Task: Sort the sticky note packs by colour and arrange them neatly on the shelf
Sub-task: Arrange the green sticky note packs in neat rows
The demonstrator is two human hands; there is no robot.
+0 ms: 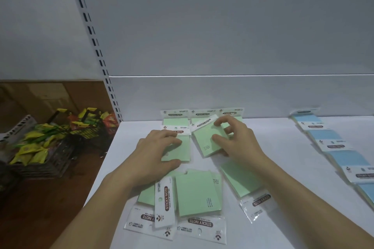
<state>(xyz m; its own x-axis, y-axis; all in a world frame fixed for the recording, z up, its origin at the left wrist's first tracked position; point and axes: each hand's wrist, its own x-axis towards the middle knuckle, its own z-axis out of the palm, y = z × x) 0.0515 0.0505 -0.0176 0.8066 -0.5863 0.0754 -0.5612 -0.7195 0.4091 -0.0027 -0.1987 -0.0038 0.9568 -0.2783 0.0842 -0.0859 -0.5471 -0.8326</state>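
Several green sticky note packs lie on the white shelf (283, 159). Three stand in a row against the back wall (175, 115). My left hand (155, 153) rests on one green pack (178, 151), fingers on top and thumb at its near edge. My right hand (236, 137) pinches a tilted green pack (206, 139) between thumb and fingers. More green packs (196, 194) lie jumbled near the front edge, and another (242, 184) lies under my right forearm. A line of blue packs (342, 157) runs down the right side.
A slotted upright (97, 50) borders the shelf's left end. Left of it, lower down, dark wire baskets (60, 147) hold yellow and orange snack packets on a brown floor. The grey back wall rises behind the packs.
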